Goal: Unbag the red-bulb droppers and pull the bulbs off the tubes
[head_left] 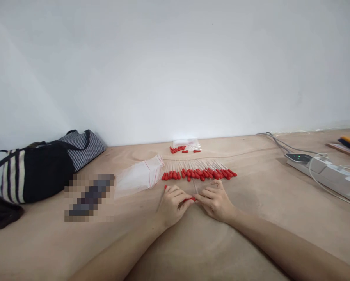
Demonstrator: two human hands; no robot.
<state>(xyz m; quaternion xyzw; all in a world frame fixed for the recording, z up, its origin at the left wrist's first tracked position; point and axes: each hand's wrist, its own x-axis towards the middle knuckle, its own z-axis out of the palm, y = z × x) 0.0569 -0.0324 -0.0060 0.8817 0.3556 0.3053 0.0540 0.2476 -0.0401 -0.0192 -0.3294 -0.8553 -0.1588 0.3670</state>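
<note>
My left hand [173, 205] is closed in a pinch on a small red drop-shaped piece [189, 199] just above the wooden table. Opposite it, my right hand [215, 202] has its fingers pinched at the other end of that piece, and a thin pale stick [196, 186] rises from its fingertips. A bit of red [165, 187] shows behind the left knuckles. Just beyond both hands lies a row of red-tipped pale sticks [198, 173], with the red ends toward me. My fingers partly hide the join of stick and piece.
Loose red pieces [176, 149] lie near the wall beside a small clear bag of white sticks [189, 144]. Flat clear zip bags [139, 177] are left of the row. Dark bags [43, 171] and a blurred-out object [89, 197] are at left, a white power strip [324, 171] with cables at right.
</note>
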